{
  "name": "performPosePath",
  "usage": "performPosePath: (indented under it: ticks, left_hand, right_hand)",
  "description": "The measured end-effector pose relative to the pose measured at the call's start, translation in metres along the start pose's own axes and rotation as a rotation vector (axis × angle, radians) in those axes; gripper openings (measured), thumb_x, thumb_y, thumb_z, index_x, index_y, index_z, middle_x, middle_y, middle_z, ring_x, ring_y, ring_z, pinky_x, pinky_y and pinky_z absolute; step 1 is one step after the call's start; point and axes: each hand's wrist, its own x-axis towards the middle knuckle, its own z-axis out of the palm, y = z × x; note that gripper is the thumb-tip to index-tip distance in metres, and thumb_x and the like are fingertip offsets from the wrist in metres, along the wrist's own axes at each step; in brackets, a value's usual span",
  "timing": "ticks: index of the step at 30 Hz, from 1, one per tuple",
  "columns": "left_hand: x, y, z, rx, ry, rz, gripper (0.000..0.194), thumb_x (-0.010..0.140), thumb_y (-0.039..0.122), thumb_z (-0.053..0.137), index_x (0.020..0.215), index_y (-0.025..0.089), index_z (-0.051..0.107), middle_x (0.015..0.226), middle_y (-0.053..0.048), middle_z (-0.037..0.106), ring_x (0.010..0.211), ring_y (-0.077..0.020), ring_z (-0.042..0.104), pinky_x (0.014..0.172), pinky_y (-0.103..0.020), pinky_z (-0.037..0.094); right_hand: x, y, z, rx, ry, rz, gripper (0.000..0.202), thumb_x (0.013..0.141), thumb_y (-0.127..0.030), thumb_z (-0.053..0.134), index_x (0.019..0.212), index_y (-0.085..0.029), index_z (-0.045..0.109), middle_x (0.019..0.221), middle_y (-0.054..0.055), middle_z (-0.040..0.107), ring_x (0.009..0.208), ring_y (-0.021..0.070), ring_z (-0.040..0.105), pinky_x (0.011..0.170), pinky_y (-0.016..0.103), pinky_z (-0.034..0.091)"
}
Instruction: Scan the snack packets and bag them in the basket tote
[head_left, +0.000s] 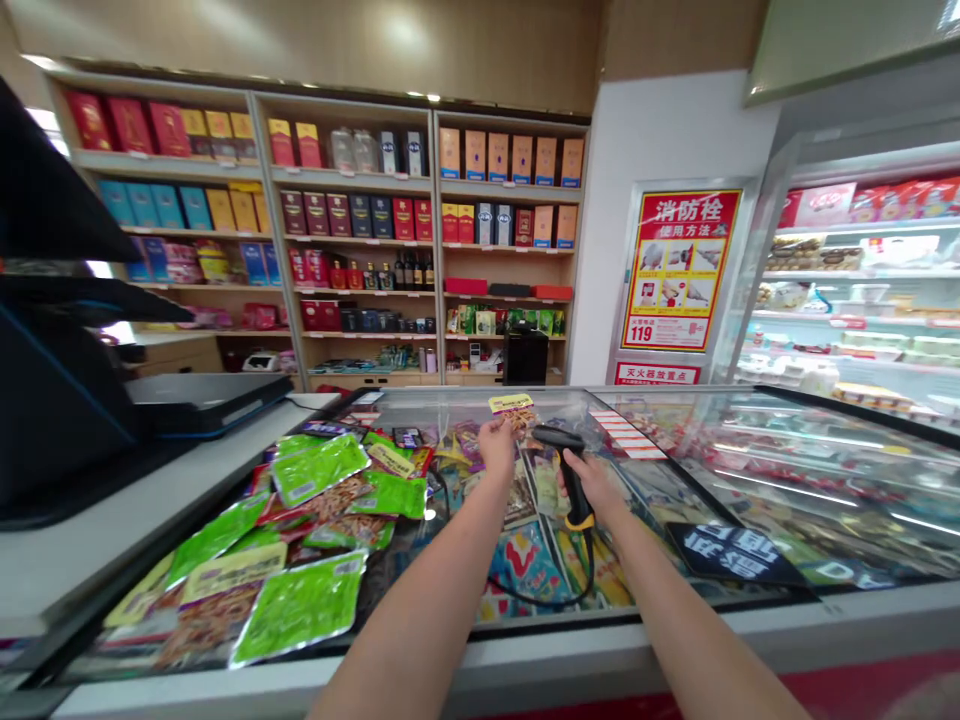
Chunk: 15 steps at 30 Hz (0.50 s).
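Note:
My left hand (pixel 496 445) pinches the lower left edge of a small snack packet (pixel 514 412) with a yellow top and a brownish food picture below. Just to its right, my right hand (pixel 589 480) is wrapped round the handle of a black and yellow barcode scanner (pixel 571 470). The scanner's head points left, close to the packet, and its black cable (pixel 589 570) loops down over the glass. To the left, a heap of green and yellow snack packets (pixel 319 605) lies on the glass-topped freezer (pixel 555 645).
A grey counter (pixel 67 560) with a dark terminal (pixel 56 390) and a flat device (pixel 210 395) stands at the left. A dark sign (pixel 731 552) lies on the glass at right. Shelves of boxes (pixel 360 215) and a lit display fridge (pixel 862 300) stand behind.

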Motion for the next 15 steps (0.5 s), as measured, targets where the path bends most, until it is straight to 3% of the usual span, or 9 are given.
performPosePath:
  ticks: [2, 4, 8, 12, 15]
  left_hand:
    - [0.002, 0.034, -0.027, -0.033, -0.014, 0.008, 0.011, 0.070, 0.014, 0.059, 0.072, 0.015, 0.049, 0.063, 0.000, 0.060, 0.059, -0.0143, 0.063, 0.064, -0.034, 0.055]
    - [0.004, 0.069, -0.067, -0.003, -0.015, 0.097, 0.012, 0.068, 0.016, 0.061, 0.072, 0.015, 0.049, 0.066, -0.001, 0.062, 0.063, -0.0148, 0.064, 0.066, -0.034, 0.055]
    - [0.000, 0.127, -0.173, 0.195, 0.054, 0.255, 0.023, 0.066, 0.026, 0.066, 0.081, 0.015, 0.051, 0.073, -0.003, 0.065, 0.066, -0.0169, 0.065, 0.063, -0.033, 0.054]
    - [-0.019, 0.156, -0.272, 0.482, 0.191, 0.280, 0.026, 0.067, 0.028, 0.064, 0.086, 0.018, 0.051, 0.066, 0.000, 0.063, 0.060, -0.0182, 0.063, 0.059, -0.031, 0.050]
    - [-0.043, 0.160, -0.311, 0.701, 0.266, 0.264, 0.019, 0.068, 0.025, 0.061, 0.084, 0.020, 0.051, 0.060, 0.002, 0.060, 0.059, -0.0188, 0.061, 0.061, -0.031, 0.048]
  right_hand:
    - [-0.003, -0.008, 0.014, 0.011, -0.082, -0.008, 0.035, 0.072, -0.054, 0.060, 0.074, -0.020, 0.050, 0.050, -0.001, 0.057, 0.038, 0.0134, 0.051, 0.038, 0.023, 0.039]
    - [-0.006, -0.018, 0.034, 0.005, -0.172, 0.009, 0.033, 0.074, -0.051, 0.060, 0.077, -0.020, 0.050, 0.051, -0.001, 0.058, 0.039, 0.0134, 0.052, 0.039, 0.023, 0.040]
    - [-0.014, -0.030, 0.078, 0.000, -0.284, 0.094, 0.032, 0.076, -0.048, 0.059, 0.072, -0.017, 0.051, 0.053, 0.002, 0.060, 0.038, 0.0124, 0.052, 0.039, 0.023, 0.041]
    - [-0.024, -0.019, 0.095, -0.020, -0.223, 0.121, 0.029, 0.073, -0.044, 0.065, 0.067, -0.019, 0.052, 0.052, 0.000, 0.057, 0.039, 0.0144, 0.054, 0.041, 0.026, 0.044]
    - [-0.030, -0.002, 0.093, -0.208, -0.172, 0.105, 0.026, 0.079, -0.037, 0.063, 0.063, -0.018, 0.054, 0.051, 0.002, 0.057, 0.045, 0.0169, 0.056, 0.045, 0.027, 0.045]
